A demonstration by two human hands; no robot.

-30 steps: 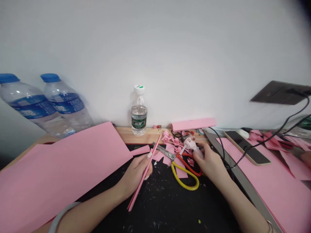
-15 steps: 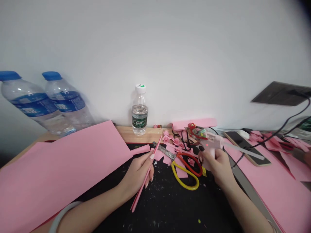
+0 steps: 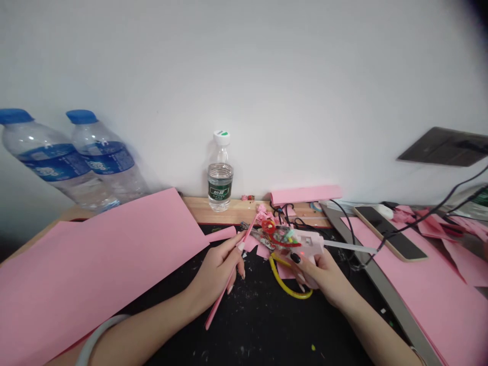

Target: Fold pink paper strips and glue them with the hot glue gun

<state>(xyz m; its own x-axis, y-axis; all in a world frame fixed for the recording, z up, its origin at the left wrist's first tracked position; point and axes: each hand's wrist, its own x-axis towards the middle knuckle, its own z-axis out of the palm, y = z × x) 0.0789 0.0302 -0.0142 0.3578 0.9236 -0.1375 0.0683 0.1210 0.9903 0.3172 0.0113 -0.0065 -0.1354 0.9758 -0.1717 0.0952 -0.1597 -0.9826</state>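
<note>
My left hand [image 3: 220,267] is closed around a thin folded strip of pink paper [image 3: 217,311], which slants across the black mat. In my right hand [image 3: 324,274] is a pale pink glue gun [image 3: 309,243] with a small red light lit and a long glue stick [image 3: 351,247] jutting from its back. Its front, crusted with red and coloured bits, points left toward the strip's upper end; a small gap seems to lie between them. Beneath the glue gun lie the scissors; their yellow handle loop [image 3: 285,290] shows, and the red loop is mostly hidden.
A large pink sheet [image 3: 102,264] covers the left side. Two big water bottles [image 3: 107,157] and a smaller bottle [image 3: 220,178] stand by the wall. Black cables [image 3: 430,211], a phone [image 3: 391,234] and pink paper [image 3: 430,290] lie right. Small pink paper pieces [image 3: 263,216] are scattered behind the scissors.
My right hand has brought the glue gun left and down, over the scissors and closer to the strip. My left hand stays almost still, still gripping the paper.
</note>
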